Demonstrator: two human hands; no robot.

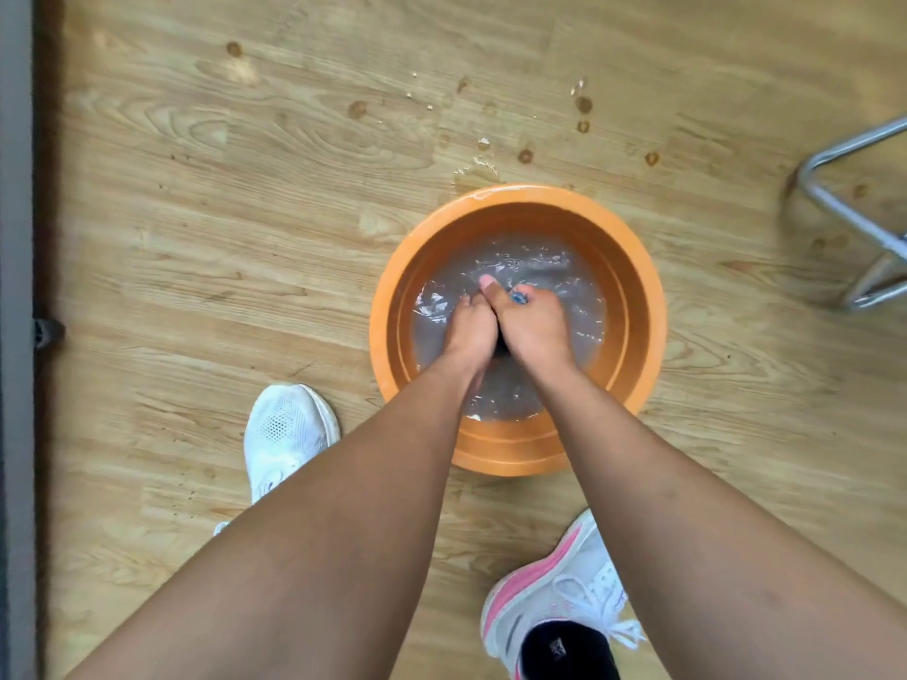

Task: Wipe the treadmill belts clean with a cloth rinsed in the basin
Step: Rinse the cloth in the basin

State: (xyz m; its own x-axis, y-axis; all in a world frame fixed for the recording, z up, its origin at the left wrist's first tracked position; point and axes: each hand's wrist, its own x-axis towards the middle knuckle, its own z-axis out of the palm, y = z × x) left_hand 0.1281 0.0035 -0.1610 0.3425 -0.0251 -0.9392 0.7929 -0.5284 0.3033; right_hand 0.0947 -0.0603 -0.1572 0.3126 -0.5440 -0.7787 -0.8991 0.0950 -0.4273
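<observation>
Two hands [472, 331] [532, 328], one cloth [501, 347], one basin [515, 208].

Lighting: bright, even and diffuse, from above; no hard-edged shadows.
Floor [196, 238]: evenly lit wood grain, with a soft shadow hugging the near side of the basin [515, 194].
Water [581, 319]: broken white glare on the ripples, strongest at the far side.
Drops [583, 104] beyond the basin: small glints.
Metal frame [834, 149], right edge: pale sheen, faint shadow at its bend.
White shoe [287, 429]: nearly blown out.
Dark strip [49, 188], left edge: underexposed.
Distortion: wide-angle; forearms [343, 557] swell toward the bottom edge.
Sharpness: soft overall, fine detail smeared. The cloth [519, 298], gripped by the left hand [468, 331] and right hand [535, 328], reads only as a blue scrap amid the ripples.
</observation>
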